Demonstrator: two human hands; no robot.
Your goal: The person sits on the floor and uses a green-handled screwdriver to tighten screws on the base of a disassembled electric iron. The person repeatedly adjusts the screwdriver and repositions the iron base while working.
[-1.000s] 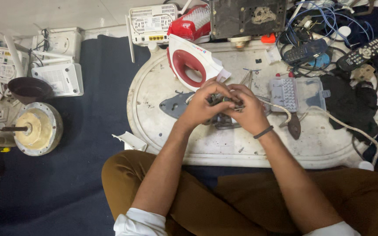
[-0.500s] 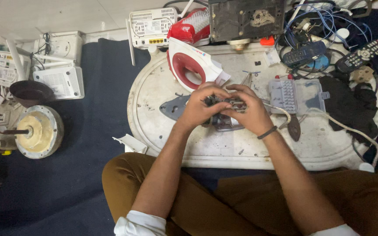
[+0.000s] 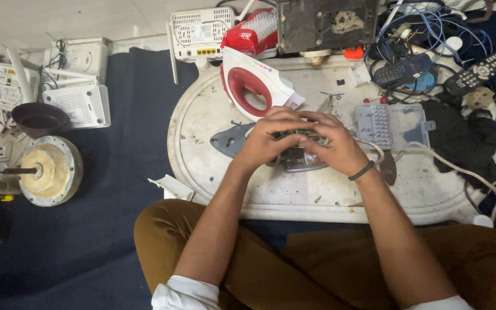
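Both hands meet over a stripped iron base lying on the white board. The left hand and right hand are clenched around a small part on top of it; what the fingers pinch is hidden. The metal base looks heavy, stiff and sharp-edged, best held by its rims. Its long axis runs left-right under the grip, and the soleplate pokes out left of the left hand, tip leftward. The red shell stands beyond the knuckles.
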